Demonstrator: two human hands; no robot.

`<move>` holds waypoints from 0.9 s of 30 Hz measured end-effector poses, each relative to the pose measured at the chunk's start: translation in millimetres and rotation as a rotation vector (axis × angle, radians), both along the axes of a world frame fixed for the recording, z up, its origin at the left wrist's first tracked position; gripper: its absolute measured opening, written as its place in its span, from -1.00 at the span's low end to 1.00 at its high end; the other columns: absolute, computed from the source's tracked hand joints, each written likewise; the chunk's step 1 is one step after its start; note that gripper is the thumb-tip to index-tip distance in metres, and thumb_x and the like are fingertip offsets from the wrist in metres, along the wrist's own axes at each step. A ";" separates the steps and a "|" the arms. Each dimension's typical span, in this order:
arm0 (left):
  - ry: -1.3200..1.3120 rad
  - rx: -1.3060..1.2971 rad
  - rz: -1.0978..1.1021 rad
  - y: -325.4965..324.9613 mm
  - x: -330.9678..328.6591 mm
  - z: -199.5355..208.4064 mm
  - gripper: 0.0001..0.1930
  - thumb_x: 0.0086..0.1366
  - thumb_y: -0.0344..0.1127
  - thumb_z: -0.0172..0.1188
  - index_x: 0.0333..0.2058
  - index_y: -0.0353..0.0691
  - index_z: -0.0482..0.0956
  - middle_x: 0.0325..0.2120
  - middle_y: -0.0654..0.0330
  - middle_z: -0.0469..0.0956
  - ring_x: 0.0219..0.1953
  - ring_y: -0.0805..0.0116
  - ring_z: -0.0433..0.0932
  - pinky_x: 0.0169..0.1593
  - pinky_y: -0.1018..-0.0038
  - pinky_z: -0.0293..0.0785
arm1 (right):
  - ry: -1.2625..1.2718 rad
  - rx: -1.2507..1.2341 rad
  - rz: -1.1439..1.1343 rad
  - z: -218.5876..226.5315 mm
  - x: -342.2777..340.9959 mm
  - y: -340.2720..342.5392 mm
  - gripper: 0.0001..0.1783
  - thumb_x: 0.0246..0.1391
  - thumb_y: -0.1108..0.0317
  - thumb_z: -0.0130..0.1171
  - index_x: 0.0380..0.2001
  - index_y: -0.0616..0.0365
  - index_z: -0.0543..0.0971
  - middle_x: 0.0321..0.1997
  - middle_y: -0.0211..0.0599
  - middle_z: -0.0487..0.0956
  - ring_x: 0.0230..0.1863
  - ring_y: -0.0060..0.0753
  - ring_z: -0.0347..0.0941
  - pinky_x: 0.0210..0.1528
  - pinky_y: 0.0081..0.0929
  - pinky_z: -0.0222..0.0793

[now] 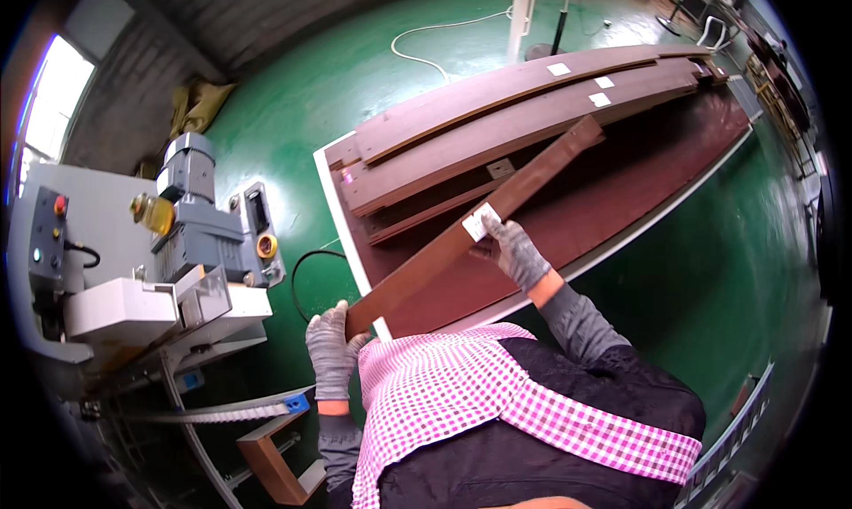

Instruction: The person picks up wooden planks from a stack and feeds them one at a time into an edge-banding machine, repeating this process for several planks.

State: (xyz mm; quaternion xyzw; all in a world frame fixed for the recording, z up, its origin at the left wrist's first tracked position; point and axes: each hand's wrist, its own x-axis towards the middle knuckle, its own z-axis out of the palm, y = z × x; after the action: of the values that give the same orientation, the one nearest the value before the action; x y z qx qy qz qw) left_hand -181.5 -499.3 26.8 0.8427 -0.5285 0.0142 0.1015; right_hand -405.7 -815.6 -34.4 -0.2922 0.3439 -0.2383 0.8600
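Note:
A long reddish-brown board (417, 275) lies slantwise in front of me, raised over a dark red tabletop (657, 149). My left hand (333, 349), in a grey knit glove with an orange cuff, is closed around its near left end. Partway along the board my right hand (516, 253), gloved the same way, grips its edge beside a white label (480, 222). The right fingers on the underside are partly hidden. Behind the held board, several similar brown boards (461, 154) are stacked along the table's far side, some with white labels.
At the left stands a machine with a grey motor (191, 172), a control box (49, 234) with buttons, and a white housing (120, 309). A roller rail (231, 409) runs close by my left forearm. A white post (521, 21) rises beyond the table from the green floor (355, 87).

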 end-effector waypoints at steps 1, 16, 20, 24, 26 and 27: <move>-0.008 0.035 0.007 -16.6 1.9 -9.4 -0.21 -0.13 -0.09 0.55 0.11 -0.23 0.50 -0.19 0.05 0.58 -0.10 -0.02 0.56 0.05 0.11 0.44 | 0.038 0.052 -0.068 -13.0 0.2 -19.4 -0.64 0.28 0.10 0.24 -0.09 0.17 0.54 -0.15 -0.25 0.64 -0.11 -0.25 0.61 -0.04 -0.10 0.63; 0.205 0.043 0.322 -155.8 43.5 -77.9 -0.17 -0.03 -0.16 0.53 0.23 -0.20 0.40 -0.03 -0.14 0.48 0.00 -0.13 0.54 0.07 0.14 0.51 | 0.048 0.170 0.011 -116.2 -2.0 -163.6 -0.44 0.31 -0.02 0.13 0.19 0.12 0.36 0.17 -0.11 0.50 0.16 0.07 0.46 0.10 0.07 0.50; 0.246 -0.109 0.408 -178.6 57.5 -118.1 -0.02 -0.02 -0.14 0.54 0.29 -0.47 0.21 0.14 -0.31 0.43 0.21 -0.22 0.40 0.31 0.15 0.31 | 0.434 -0.060 0.159 -108.5 -3.6 -184.0 -0.36 0.30 -0.14 0.12 0.16 0.19 0.38 0.11 0.03 0.56 -0.01 0.07 0.61 -0.11 -0.17 0.63; 0.491 -0.244 0.517 -171.8 56.8 -152.8 -0.04 0.05 -0.16 0.50 0.33 -0.47 0.18 0.27 -0.25 0.33 0.34 -0.08 0.31 0.40 0.29 0.20 | 0.548 -0.088 0.165 -113.7 5.2 -185.1 -0.43 0.32 -0.03 0.12 0.18 0.16 0.36 0.13 0.13 0.54 -0.02 0.07 0.60 -0.12 -0.14 0.63; 0.590 -0.362 0.517 -159.7 49.6 -165.7 -0.07 0.08 -0.18 0.47 0.34 -0.41 0.20 0.28 -0.18 0.34 0.33 -0.02 0.33 0.38 0.31 0.23 | 0.552 -0.123 0.125 -123.7 5.7 -179.0 -0.46 0.31 0.05 0.14 0.18 0.16 0.34 0.16 0.12 0.52 0.02 0.09 0.58 -0.07 -0.08 0.62; 0.657 -0.374 0.496 -152.6 46.0 -170.4 -0.08 0.09 -0.18 0.46 0.35 -0.38 0.18 0.31 -0.16 0.30 0.35 -0.02 0.30 0.39 0.29 0.22 | 0.503 -0.128 0.143 -128.6 3.2 -176.7 -0.37 0.32 0.04 0.13 0.28 0.18 0.26 0.21 0.19 0.46 0.14 0.15 0.50 0.08 -0.02 0.54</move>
State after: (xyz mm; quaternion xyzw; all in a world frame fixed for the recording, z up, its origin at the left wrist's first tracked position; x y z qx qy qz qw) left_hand -135.4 -651.9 -143.6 0.8709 -0.2386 -0.1348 0.4080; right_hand -402.5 -992.3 -162.9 -0.4196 0.5096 -0.1179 0.7419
